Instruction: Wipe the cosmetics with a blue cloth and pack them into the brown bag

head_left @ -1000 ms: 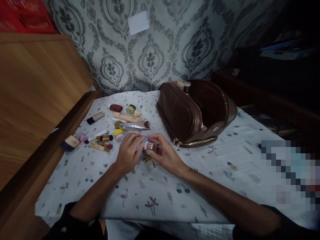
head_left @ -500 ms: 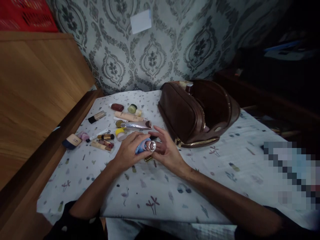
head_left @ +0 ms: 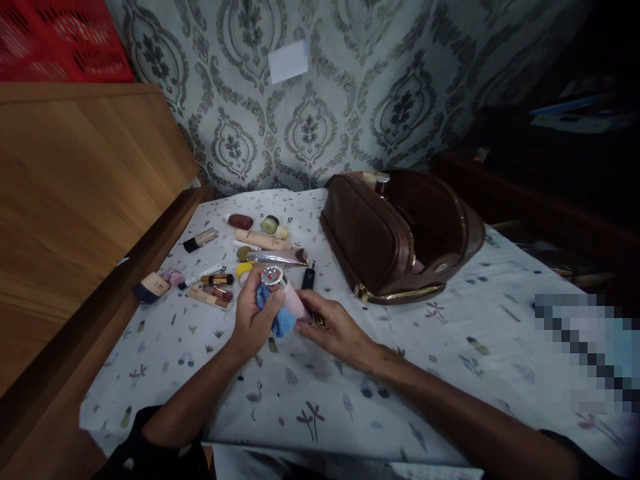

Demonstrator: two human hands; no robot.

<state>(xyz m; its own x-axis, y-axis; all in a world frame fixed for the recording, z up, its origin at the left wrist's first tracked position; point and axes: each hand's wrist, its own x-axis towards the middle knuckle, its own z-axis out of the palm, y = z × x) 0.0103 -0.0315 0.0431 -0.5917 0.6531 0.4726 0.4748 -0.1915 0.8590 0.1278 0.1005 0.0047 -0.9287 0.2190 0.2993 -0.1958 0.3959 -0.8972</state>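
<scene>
A pink bottle [head_left: 296, 305] with a shiny silver cap [head_left: 273, 274] is tilted between my hands, its cap toward the upper left. My left hand [head_left: 251, 319] is closed around its upper part, pressing a blue cloth [head_left: 284, 323] against it. At the lower end, the fingers of my right hand [head_left: 343, 331] grip the bottle's base. Just beyond that hand lies a small black tube or bottle [head_left: 309, 275], and a small gold-coloured item [head_left: 319, 321] shows beside its fingers, partly hidden.
Several cosmetics lie at the left, among them a silver tube [head_left: 277, 257], a beige tube [head_left: 263, 239] and a navy-capped bottle [head_left: 151, 287]. An unzipped brown bag [head_left: 370, 230] stands at the right on the patterned cloth [head_left: 425, 387]. A wooden panel [head_left: 90, 167] borders the left.
The bottle has turned so its cap faces up and left, and its pink side shows. My right hand has gone from spread fingers to gripping the base. The view has shifted slightly.
</scene>
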